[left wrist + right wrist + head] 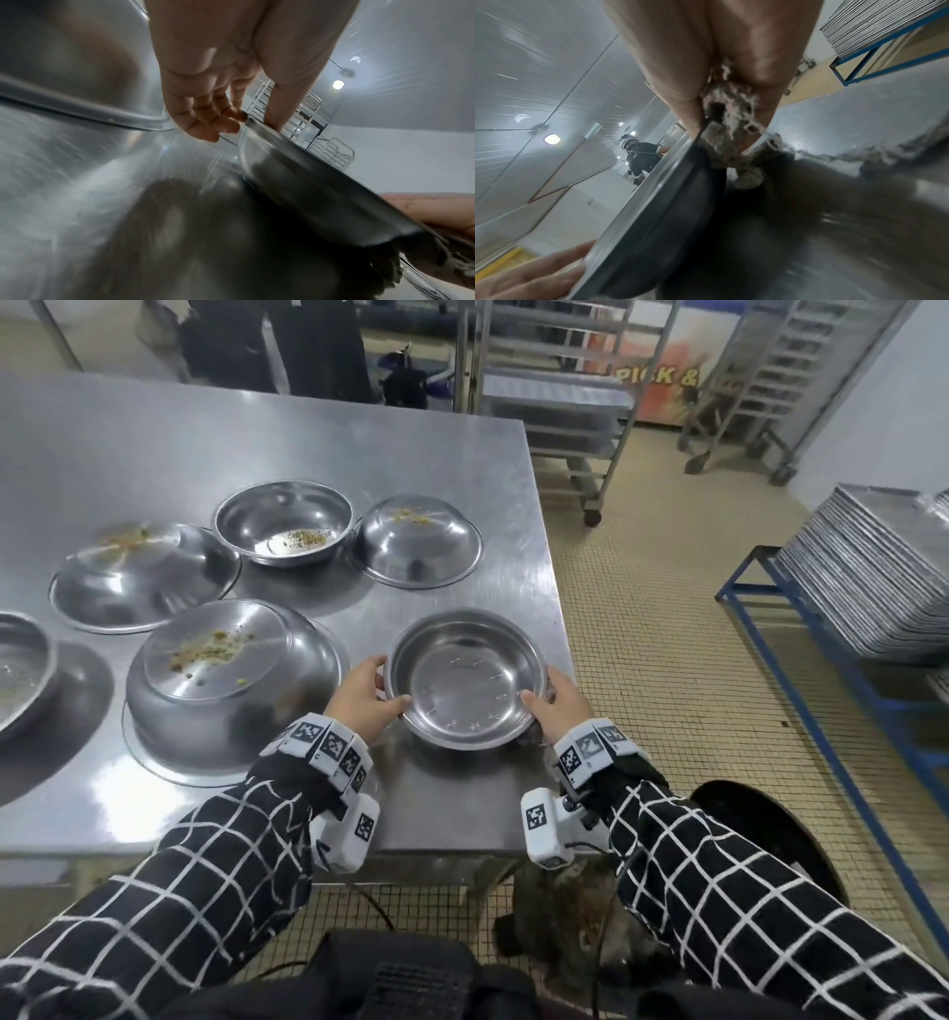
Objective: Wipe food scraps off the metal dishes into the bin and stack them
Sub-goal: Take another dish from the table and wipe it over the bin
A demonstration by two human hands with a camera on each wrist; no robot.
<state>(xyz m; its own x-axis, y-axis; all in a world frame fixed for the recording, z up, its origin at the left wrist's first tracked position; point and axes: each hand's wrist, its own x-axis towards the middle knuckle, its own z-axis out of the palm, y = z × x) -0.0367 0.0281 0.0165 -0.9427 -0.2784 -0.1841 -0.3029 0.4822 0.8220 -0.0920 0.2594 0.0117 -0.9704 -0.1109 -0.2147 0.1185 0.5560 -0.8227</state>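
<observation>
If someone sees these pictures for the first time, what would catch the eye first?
Probably the clean metal bowl near the table's right front corner, gripped at its rim by the left hand and the right hand. Next, the overturned bowl beside it, speckled with yellowish scraps.

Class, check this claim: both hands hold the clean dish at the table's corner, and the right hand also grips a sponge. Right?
Not quite. The right hand grips a frayed cloth, not a sponge; the right wrist view shows it. Both hands, left hand included, do hold the clean dish.
</observation>
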